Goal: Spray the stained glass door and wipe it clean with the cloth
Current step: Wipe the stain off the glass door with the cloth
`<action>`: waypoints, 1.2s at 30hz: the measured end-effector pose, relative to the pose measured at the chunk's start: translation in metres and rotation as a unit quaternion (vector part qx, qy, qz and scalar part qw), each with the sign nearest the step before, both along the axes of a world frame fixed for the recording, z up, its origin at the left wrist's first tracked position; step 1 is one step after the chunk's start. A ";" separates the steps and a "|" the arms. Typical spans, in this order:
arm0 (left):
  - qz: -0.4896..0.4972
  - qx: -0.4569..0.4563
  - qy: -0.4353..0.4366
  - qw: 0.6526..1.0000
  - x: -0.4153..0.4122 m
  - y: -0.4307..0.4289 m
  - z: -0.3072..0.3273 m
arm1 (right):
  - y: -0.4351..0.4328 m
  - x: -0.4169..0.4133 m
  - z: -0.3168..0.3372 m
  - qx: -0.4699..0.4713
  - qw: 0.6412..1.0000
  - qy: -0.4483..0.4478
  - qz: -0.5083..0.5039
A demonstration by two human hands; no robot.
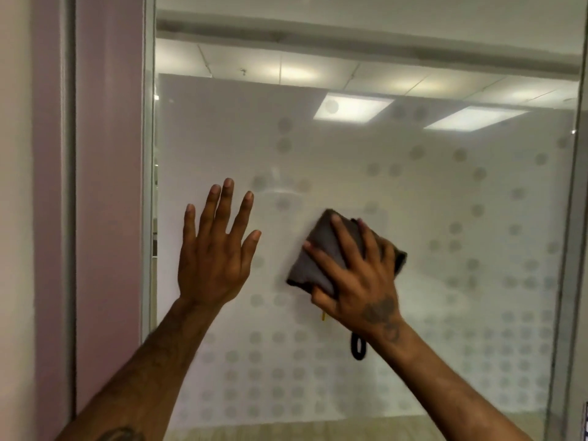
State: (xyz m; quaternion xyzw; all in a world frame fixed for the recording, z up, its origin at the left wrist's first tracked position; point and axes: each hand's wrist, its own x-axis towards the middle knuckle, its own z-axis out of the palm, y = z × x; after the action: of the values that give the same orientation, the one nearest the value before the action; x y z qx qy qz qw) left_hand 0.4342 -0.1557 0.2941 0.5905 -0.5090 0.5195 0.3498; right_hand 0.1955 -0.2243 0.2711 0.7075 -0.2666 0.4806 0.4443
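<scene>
The glass door [445, 202] fills the view, frosted with rows of grey dots. My right hand [359, 278] presses a folded dark grey cloth [321, 249] flat against the pane near its middle. A black loop [358, 346] hangs below that wrist. My left hand [216, 249] rests flat on the glass to the left of the cloth, fingers spread, holding nothing. A faint curved smear [280, 190] shows on the glass above and between the hands. No spray bottle is in view.
A metal door frame [148, 186] runs down the left edge of the pane, beside a mauve wall strip [108, 186]. Another frame post [569, 281] stands at the right. Ceiling lights [353, 106] reflect in the upper glass.
</scene>
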 end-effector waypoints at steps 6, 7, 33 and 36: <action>-0.017 -0.022 0.006 1.000 -0.003 -0.003 0.007 | 0.005 0.003 0.060 0.117 0.952 -0.283 -0.027; -0.020 -0.019 0.005 1.000 -0.003 -0.001 0.008 | 0.010 0.014 0.074 0.127 0.945 -0.300 -0.021; 0.023 -0.043 0.032 0.998 -0.001 -0.004 -0.004 | 0.017 0.042 -0.016 0.111 0.958 -0.265 -0.021; 0.019 -0.042 0.028 0.999 -0.001 -0.003 -0.004 | 0.025 0.056 -0.060 0.049 0.992 -0.116 0.019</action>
State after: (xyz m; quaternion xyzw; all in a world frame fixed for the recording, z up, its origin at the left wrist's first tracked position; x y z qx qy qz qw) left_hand 0.4333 -0.1590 0.2898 0.5996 -0.4653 0.5299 0.3784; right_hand 0.2519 -0.1998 0.2107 0.6730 -0.3259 0.5541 0.3659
